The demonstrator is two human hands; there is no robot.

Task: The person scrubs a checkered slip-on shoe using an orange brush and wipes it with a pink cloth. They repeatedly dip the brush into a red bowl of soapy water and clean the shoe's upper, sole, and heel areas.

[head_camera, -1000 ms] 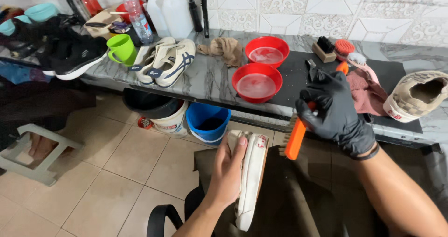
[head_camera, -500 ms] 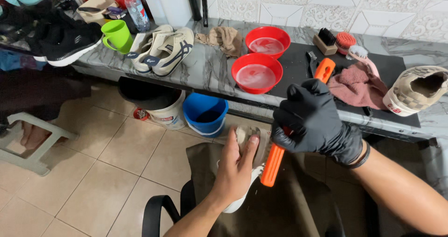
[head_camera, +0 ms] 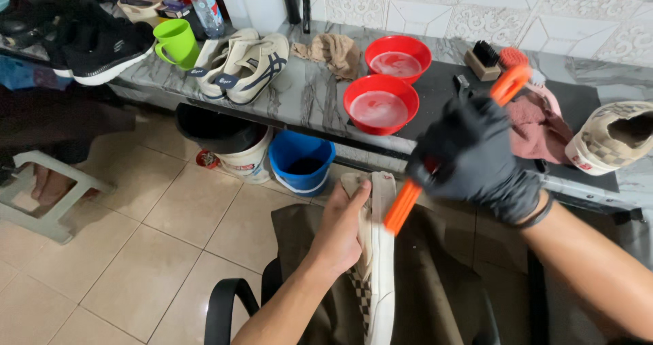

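Fingers of left hand (head_camera: 338, 231) clasp white shoe (head_camera: 378, 263); gloved right hand (head_camera: 476, 158) grips orange brush (head_camera: 403, 206).

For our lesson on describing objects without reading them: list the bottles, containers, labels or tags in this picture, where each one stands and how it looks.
Plastic bottle: counter's far left, clear, blue label band.
Large jug: beside the bottle against the wall, white, boxy.
Bucket: floor under the counter, white, red printed patch low on its side.
Shoe tags: on the cream sneakers, small dark tabs.
No screens or signs show.
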